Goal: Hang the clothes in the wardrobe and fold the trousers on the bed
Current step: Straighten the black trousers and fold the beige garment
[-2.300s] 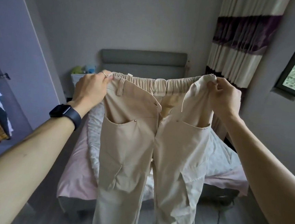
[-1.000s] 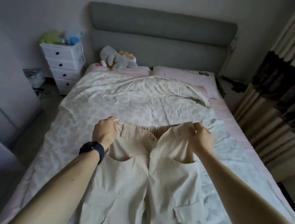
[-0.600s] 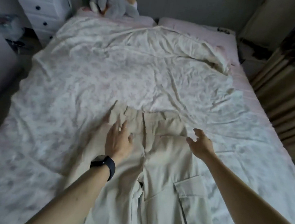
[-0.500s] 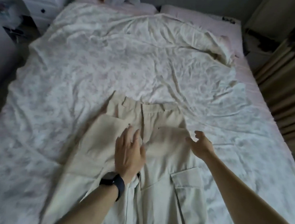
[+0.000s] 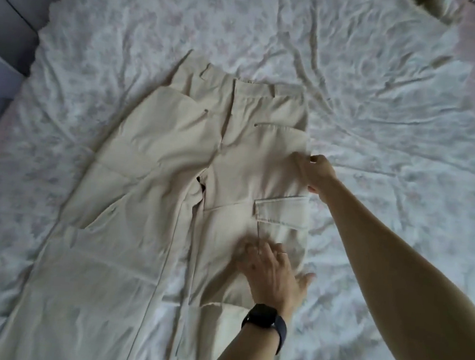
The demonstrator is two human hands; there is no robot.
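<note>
Both hands have moved rightward since half a second ago. Beige trousers [image 5: 172, 188] lie flat, front up, on the bed [image 5: 382, 92]. Left hand [image 5: 272, 272] presses open-palmed on the right leg; right hand [image 5: 314, 173] pinches the outer seam. Soft, light cloth: best taken at seams or waistband.

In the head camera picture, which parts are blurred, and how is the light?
Head view: the left hand is smeared by motion blur at its fingers; the right hand and the beige trousers look sharper. The light is dim and soft, without glare, and the floral bedsheet darkens toward the edges of the picture.
</note>
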